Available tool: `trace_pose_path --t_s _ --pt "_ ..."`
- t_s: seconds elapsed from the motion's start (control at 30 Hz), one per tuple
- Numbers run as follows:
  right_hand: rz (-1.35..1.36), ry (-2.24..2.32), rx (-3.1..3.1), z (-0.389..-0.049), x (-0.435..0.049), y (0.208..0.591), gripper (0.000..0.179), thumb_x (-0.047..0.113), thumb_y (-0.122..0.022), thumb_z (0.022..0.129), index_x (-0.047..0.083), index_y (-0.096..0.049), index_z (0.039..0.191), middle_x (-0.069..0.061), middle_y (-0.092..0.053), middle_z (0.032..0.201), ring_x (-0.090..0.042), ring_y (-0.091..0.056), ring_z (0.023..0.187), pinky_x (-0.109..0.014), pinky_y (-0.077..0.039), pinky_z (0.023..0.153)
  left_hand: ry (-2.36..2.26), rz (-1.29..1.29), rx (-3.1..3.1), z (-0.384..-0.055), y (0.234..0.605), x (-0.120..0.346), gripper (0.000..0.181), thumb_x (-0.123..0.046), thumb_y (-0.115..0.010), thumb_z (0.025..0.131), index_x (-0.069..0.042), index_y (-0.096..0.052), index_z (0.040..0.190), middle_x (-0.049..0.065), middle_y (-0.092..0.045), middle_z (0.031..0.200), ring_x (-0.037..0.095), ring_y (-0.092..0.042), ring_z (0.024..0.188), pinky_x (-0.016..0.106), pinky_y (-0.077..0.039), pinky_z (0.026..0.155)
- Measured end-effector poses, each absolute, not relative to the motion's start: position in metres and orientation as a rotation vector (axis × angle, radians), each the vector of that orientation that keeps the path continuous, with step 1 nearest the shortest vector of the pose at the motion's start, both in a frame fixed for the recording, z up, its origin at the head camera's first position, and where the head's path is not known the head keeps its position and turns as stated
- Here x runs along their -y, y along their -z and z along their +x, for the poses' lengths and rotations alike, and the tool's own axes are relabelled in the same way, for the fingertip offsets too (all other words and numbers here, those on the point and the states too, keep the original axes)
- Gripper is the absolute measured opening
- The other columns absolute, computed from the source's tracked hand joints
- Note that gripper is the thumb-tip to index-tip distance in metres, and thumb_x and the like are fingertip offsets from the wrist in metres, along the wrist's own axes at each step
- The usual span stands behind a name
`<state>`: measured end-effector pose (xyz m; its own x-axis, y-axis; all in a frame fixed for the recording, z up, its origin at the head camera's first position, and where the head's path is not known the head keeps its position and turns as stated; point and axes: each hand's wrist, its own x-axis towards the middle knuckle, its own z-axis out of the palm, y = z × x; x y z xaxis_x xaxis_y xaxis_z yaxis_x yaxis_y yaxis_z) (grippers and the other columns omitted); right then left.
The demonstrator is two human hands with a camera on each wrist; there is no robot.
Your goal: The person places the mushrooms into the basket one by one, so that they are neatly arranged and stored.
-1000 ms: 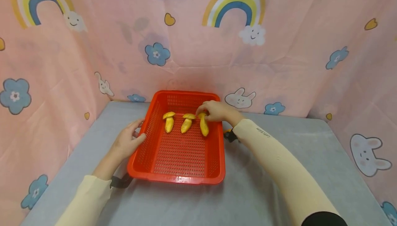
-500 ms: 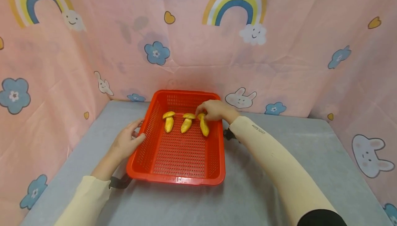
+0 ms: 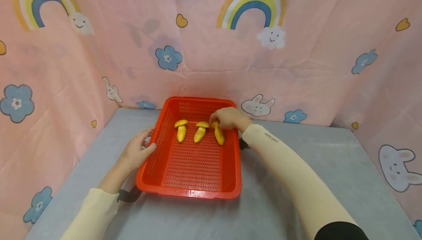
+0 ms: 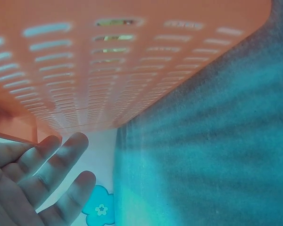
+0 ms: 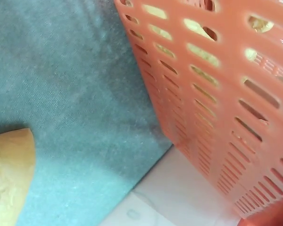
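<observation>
My right hand has its fingers clamped on the cap end of the right mushroom, though the hand hides the exact contact; the stem points back toward me, lying inside the basket. Just left of those fingers lies the middle mushroom, and beyond it the left mushroom, both untouched, caps away from me, so I judge those two settled and the third all but placed, only wanting my release. Around them runs the red basket, with plenty of bare floor nearer me than the row. At its left side my left hand rests with fingers apart and extended, thumb at the rim. Outside the basket, right of my right fingers, a yellow piece, probably another mushroom, lies on the desk, seemingly left to do. Farthest off hangs the pink curtain.
</observation>
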<state>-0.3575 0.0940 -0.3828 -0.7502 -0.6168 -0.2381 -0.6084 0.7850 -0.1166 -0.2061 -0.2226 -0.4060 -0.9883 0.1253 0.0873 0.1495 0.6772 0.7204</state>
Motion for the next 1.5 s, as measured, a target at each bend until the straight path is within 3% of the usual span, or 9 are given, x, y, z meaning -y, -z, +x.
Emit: trace_pose_path --t_s 0.93,1.5 --pt "-0.929 -0.093 -2.727 -0.3534 -0.0883 0.3825 0.039 0.01 -0.051 0.092 0.027 -0.067 0.124 0.0 -0.062 0.132 -0.02 -0.056 0.119 -0.039 -0.04 0.107 1.213 -0.253 2.835 -0.2051 0.4068 0.2229 0.058 -0.015 -0.055 0.092 -0.003 -0.038 0.146 0.021 -0.052 0.131 0.024 -0.06 0.085 0.029 -0.054 0.063" --pt "-0.954 0.034 -2.773 -0.3527 -0.0925 0.3869 0.03 0.021 -0.062 0.091 0.02 -0.068 0.12 -0.001 -0.067 0.121 -0.022 -0.059 0.105 -0.041 -0.045 0.101 1.196 -0.251 2.844 -0.2048 0.4077 0.2215 0.059 -0.016 -0.054 0.092 -0.003 -0.038 0.146 0.02 -0.052 0.131 0.022 -0.059 0.084 0.027 -0.053 0.064"
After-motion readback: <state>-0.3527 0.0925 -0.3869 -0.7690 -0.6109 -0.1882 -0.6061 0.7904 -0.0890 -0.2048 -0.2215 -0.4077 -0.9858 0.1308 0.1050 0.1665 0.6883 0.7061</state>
